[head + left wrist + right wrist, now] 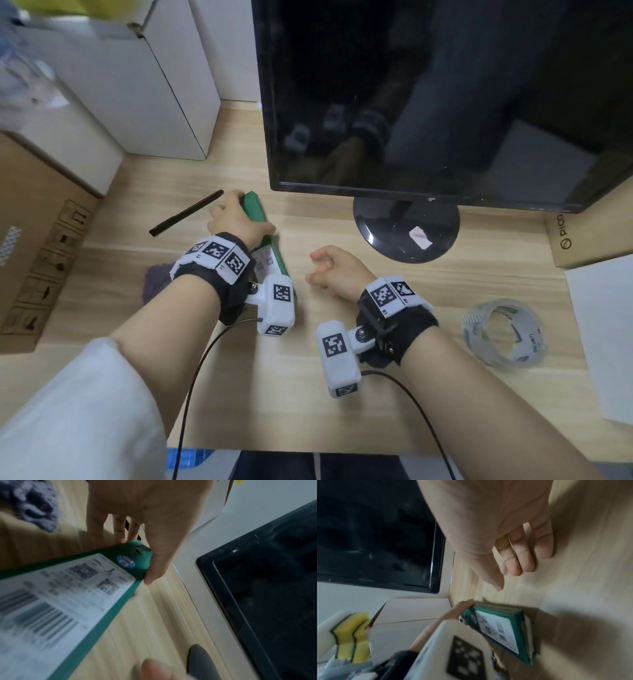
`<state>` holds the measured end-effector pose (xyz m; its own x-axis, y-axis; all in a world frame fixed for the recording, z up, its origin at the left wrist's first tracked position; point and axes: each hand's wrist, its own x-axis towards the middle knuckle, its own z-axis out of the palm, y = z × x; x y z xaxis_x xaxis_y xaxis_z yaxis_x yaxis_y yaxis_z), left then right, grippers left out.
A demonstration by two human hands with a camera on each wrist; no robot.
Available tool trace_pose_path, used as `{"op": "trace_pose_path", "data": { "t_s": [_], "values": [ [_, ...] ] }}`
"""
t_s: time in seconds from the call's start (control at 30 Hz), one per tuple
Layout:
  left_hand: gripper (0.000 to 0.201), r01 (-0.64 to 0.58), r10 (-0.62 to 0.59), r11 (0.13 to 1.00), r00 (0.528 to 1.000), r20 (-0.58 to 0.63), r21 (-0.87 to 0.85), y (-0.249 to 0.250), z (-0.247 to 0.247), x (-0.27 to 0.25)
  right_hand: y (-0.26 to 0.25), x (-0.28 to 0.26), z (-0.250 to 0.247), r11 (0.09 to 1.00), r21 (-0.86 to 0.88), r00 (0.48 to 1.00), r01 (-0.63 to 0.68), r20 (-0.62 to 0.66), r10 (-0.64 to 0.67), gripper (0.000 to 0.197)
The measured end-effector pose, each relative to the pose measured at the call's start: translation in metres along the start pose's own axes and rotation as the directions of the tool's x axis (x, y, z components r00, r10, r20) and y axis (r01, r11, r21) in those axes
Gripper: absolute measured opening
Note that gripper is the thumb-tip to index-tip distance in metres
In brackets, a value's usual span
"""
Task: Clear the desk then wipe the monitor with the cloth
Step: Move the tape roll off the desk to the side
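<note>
The green box [263,229] is being gripped across its far end by the left hand [236,219], apparently for clearing, the black pen [186,213] lying beyond the fingertips, the purple cloth [158,281] waiting behind the wrist, while the right hand [334,270] is being held loosely curled, empty.

A light wood-grain tabletop [308,394] met a white wall; white boxes [164,89] and a brown carton [37,240] stood left.

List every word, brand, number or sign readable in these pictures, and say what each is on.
"PICO", with a round logo: on the cardboard box at the right.
Small logo on the monitor bezel: too small to read.
Label on the green box: barcode, square codes and print, all blurred.
Print on the tape roll: too small.
Handling symbols on the brown carton: pictures, no words.
</note>
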<state>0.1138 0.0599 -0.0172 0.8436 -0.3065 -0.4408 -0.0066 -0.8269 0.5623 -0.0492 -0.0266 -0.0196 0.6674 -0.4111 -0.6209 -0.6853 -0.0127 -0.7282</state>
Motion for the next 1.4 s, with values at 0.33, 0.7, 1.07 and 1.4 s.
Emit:
{"op": "trace_pose_path", "data": {
  "t_s": [0.33,0.7,1.07,1.4],
  "values": [
    [0.077,-0.112,0.082,0.987,0.966,0.246,0.112,0.016,0.009,-0.024,-0.014,0.013,0.011,0.997,-0.078,1.000,0.015,0.004,-0.014,0.036],
    [0.024,-0.247,0.197,0.969,0.748,0.633,-0.009,0.048,0.011,-0.064,-0.015,-0.033,-0.045,0.961,-0.274,0.996,0.051,-0.055,-0.068,0.042],
    [0.017,-0.052,0.120,0.993,0.420,0.900,-0.108,0.112,0.121,-0.148,0.075,-0.100,-0.142,0.956,-0.227,0.861,-0.186,-0.506,0.047,0.047],
    [0.010,0.131,0.136,0.970,0.403,0.905,-0.204,0.114,0.145,-0.177,0.134,-0.123,-0.168,0.961,-0.045,0.845,-0.275,-0.488,0.219,0.049]
  ]
}}
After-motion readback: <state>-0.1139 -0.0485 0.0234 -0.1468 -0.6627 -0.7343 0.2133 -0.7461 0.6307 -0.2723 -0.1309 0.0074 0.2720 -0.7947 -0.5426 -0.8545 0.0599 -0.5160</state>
